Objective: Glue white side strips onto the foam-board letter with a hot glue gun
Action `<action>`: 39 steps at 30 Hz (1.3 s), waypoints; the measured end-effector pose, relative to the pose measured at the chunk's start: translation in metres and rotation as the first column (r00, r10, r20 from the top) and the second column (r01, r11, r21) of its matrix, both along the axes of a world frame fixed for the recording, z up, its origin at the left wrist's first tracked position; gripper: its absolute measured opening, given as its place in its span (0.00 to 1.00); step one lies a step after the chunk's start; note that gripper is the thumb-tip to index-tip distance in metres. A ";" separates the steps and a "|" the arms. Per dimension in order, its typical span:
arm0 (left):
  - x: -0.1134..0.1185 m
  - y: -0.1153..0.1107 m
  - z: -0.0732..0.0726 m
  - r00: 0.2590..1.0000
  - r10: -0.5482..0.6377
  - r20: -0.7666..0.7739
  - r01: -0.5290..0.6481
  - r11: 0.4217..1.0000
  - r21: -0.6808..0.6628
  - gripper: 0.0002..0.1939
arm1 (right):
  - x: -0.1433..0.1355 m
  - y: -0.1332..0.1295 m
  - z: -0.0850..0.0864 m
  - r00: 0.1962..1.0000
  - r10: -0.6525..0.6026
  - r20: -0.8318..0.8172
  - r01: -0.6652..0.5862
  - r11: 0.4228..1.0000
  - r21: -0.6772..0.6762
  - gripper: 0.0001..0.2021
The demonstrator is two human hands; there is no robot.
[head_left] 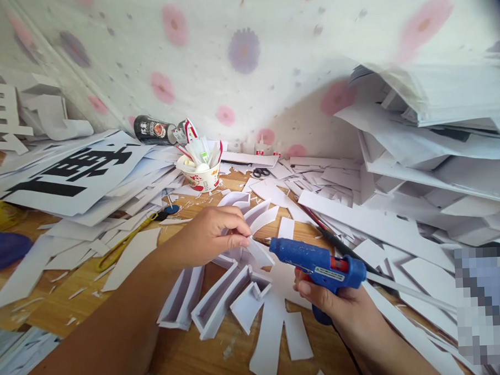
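Observation:
My right hand (333,300) is wrapped round the handle of a blue hot glue gun (319,262), which has a glue stick (412,294) sticking out of its back. The gun's nozzle points left, close to a small white foam board piece (260,252). Thumb and fingers of my left hand (219,233) pinch that piece at its upper end. Beneath and in front of my hands lie hollow white foam board letter parts (222,299) with raised side walls. Flat cut strips (270,336) lie beside them on the wooden table (191,356).
A paper tub (202,176) with wrappers stands at the back, near a black can (152,130) on its side and scissors (261,172). White sheets with a black printed character (87,167) are stacked left. A yellow cutter (128,242) lies below them. Board piles (431,163) rise at right.

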State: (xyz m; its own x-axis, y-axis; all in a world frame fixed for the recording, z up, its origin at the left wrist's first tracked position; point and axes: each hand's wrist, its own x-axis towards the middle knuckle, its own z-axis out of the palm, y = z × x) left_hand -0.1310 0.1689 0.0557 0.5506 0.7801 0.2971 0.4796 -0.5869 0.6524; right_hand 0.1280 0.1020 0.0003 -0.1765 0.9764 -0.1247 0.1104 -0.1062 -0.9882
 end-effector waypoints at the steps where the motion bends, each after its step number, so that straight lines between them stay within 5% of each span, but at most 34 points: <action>1: 0.000 0.000 0.000 1.000 -0.009 0.004 0.009 1.000 0.002 0.06 | 0.000 -0.001 -0.001 1.000 -0.011 0.001 0.011 1.000 -0.005 0.15; 5: 0.001 -0.002 0.001 1.000 0.002 -0.003 -0.002 1.000 0.001 0.06 | -0.001 -0.001 -0.004 1.000 -0.017 0.015 0.016 0.999 0.043 0.15; 8: 0.004 -0.006 0.002 0.996 0.074 -0.052 -0.071 0.996 0.053 0.07 | -0.001 0.001 0.001 0.995 0.009 0.100 -0.034 0.967 0.253 0.10; 12: 0.008 -0.013 0.004 0.986 0.163 -0.034 -0.152 0.963 0.222 0.09 | -0.003 0.006 0.007 0.959 -0.020 0.283 -0.156 0.798 0.583 0.04; 15: 0.010 -0.017 0.005 0.984 0.178 0.009 -0.172 0.934 0.315 0.09 | -0.006 0.008 0.005 0.935 -0.085 0.344 -0.190 0.699 0.689 0.02; 29: 0.015 -0.019 0.006 0.980 0.194 0.041 -0.195 0.911 0.363 0.10 | -0.002 0.008 -0.010 0.875 -0.144 0.463 -0.297 0.595 0.747 0.08; 39: 0.013 -0.017 0.005 0.977 0.208 0.041 -0.207 0.887 0.412 0.10 | -0.003 0.009 0.002 0.838 -0.227 0.496 -0.318 0.534 0.783 0.07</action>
